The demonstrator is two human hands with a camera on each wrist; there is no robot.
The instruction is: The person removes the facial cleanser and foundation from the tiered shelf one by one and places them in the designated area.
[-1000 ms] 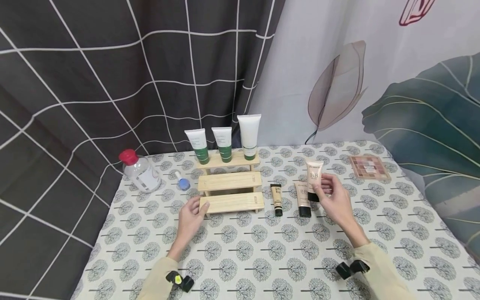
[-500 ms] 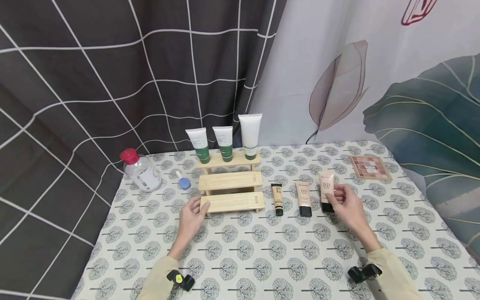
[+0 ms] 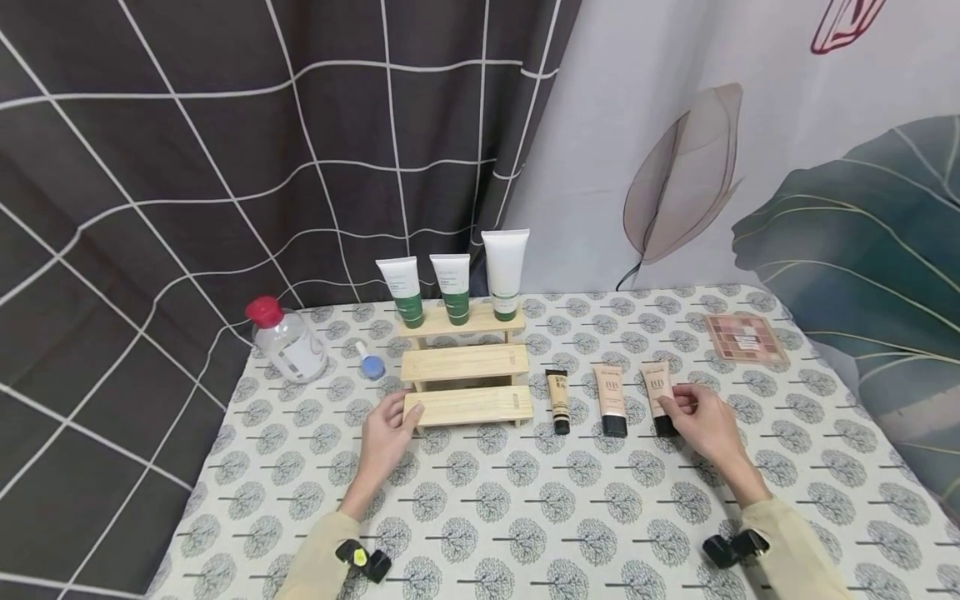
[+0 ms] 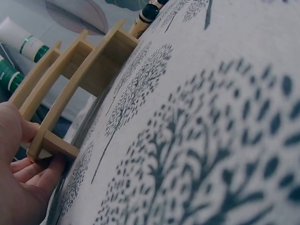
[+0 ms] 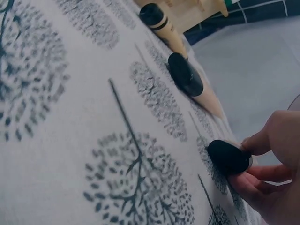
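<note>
My right hand [image 3: 701, 421] pinches a pink BB cream tube [image 3: 657, 385] by its side near the black cap [image 5: 228, 156], low at the tablecloth. Left of it lies a second BB cream tube [image 3: 611, 396], and beyond that a smaller yellow tube [image 3: 558, 400] with a black cap. My left hand [image 3: 386, 433] grips the left end of the lowest step of a wooden three-step stand [image 3: 467, 406]; in the left wrist view the thumb is on top and the fingers are beneath the step [image 4: 56, 143]. On the top step stand three white-and-green tubes [image 3: 454, 292].
A clear bottle with a red cap [image 3: 292, 343] stands at the back left, with a small blue-and-white item [image 3: 371, 363] beside it. At the back right lies a flat makeup palette [image 3: 746, 338]. Curtains [image 3: 585, 167] hang behind the table.
My right hand has carried the BB cream tube to the right and down, from over the second BB cream tube to beside it. The left hand has kept its hold on the stand.
</note>
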